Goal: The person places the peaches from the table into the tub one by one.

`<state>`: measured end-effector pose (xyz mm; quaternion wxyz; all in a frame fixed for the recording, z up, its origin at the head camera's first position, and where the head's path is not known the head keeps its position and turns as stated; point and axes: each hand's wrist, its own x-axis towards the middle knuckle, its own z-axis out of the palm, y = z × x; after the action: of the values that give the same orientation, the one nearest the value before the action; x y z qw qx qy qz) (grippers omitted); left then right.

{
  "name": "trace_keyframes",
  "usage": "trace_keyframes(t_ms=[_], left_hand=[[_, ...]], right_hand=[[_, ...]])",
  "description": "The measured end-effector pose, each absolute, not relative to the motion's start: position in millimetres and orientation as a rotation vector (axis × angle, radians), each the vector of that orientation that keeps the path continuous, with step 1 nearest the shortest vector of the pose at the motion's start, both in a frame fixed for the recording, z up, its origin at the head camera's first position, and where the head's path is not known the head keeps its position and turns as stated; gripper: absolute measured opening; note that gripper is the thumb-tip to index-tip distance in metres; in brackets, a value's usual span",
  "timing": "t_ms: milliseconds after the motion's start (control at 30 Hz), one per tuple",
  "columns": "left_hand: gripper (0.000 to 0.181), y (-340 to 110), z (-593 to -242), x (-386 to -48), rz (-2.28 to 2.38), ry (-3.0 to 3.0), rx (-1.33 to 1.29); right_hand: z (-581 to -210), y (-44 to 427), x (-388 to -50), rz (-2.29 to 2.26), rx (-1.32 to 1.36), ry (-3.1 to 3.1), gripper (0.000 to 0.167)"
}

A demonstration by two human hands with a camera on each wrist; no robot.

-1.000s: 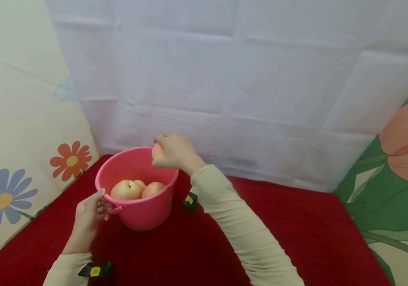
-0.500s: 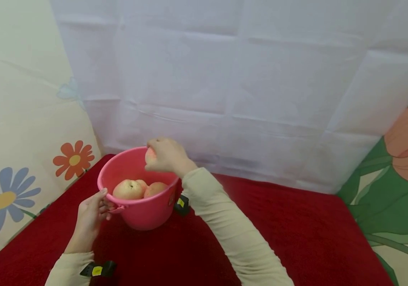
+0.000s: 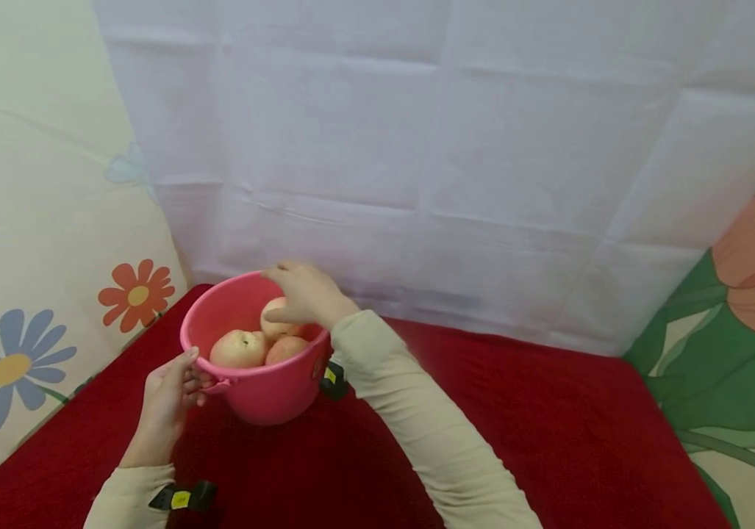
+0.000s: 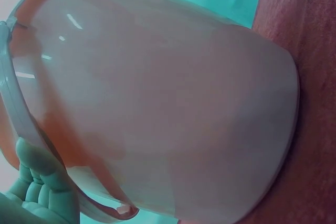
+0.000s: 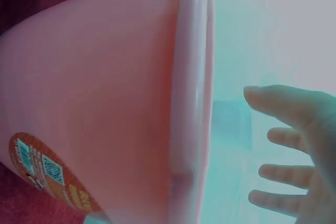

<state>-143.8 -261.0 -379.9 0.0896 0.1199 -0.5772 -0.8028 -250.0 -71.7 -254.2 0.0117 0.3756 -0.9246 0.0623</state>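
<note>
A pink plastic bucket (image 3: pixel 267 397) stands on the red cloth, with several round fruits inside. A pale yellow fruit (image 3: pixel 238 350) shows its stem hollow; beside it lies a pinkish peach (image 3: pixel 287 350). Behind them a third peach (image 3: pixel 273 320) is partly covered by my right hand (image 3: pixel 309 295), which hovers over the bucket's far right rim. In the right wrist view its fingers (image 5: pixel 283 174) are spread and hold nothing. My left hand (image 3: pixel 164 400) grips the near left rim by the side handle (image 4: pixel 113 211), thumb on the rim.
Red cloth (image 3: pixel 516 411) covers the table. A white sheet (image 3: pixel 417 162) hangs close behind the bucket, and a flower-printed cloth (image 3: pixel 33 257) runs along the left side. On the right hangs another printed cloth (image 3: pixel 734 367).
My right hand has moved left over the bucket and let go of the peach, which now lies among the other fruits. The left hand keeps its grip on the bucket.
</note>
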Motion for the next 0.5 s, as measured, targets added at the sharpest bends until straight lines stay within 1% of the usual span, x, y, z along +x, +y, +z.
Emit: trace_keyframes(t_ms=[133,333,400,500], left_hand=[[0.034,-261,-380,-144,-2.388,-1.728,0.373],[0.030,-265,-375,-142,-2.361,-1.758,0.317],[0.028,-268,-372,-141,-2.335,-1.786,0.293],[0.020,-270,-368,-139,-2.246,-1.839,0.277]], right_hand=[[-257,-67,-250,0.172,1.148,-2.865,0.057],[-258,-60,-250,0.173,1.109,-2.840,0.050],[-258,-57,-250,0.206,1.086,-2.836,0.044],[-257,-51,-249,0.257,1.049,-2.824,0.028]])
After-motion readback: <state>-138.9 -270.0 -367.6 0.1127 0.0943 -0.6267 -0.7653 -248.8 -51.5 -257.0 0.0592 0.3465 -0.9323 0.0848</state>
